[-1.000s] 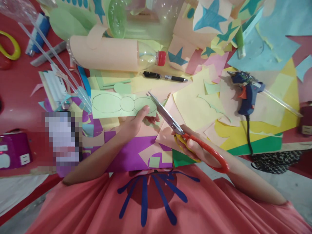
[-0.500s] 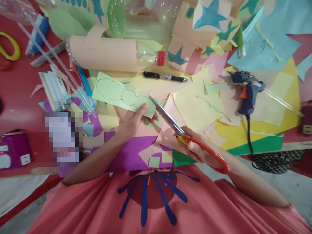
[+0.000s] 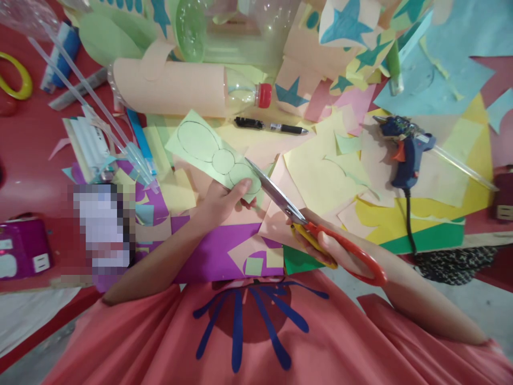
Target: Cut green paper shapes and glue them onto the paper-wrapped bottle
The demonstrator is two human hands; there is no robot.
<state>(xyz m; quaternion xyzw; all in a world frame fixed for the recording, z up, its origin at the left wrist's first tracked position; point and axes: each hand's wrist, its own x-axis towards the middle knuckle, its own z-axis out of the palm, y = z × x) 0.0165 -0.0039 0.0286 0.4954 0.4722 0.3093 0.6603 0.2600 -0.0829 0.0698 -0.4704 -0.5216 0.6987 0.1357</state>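
Observation:
My left hand [image 3: 224, 202] pinches the near end of a light green paper strip [image 3: 200, 144] with three pencilled ovals drawn on it; the strip tilts up and to the left. My right hand [image 3: 328, 247] grips orange-handled scissors [image 3: 308, 224], fingers through the loops. The blades point up-left and their tip meets the strip's right edge beside my left thumb.
Coloured paper scraps cover the red table [image 3: 28, 149]. A black pen [image 3: 270, 126] and a paper-wrapped plastic bottle with a red cap [image 3: 188, 88] lie behind. A blue glue gun [image 3: 404, 149] with its cord rests to the right. Glue sticks [image 3: 88, 101] lie at the left.
My left hand has turned the green strip from lying level to tilting steeply up-left. The scissors have shifted slightly lower and right, their tip staying at the strip's edge.

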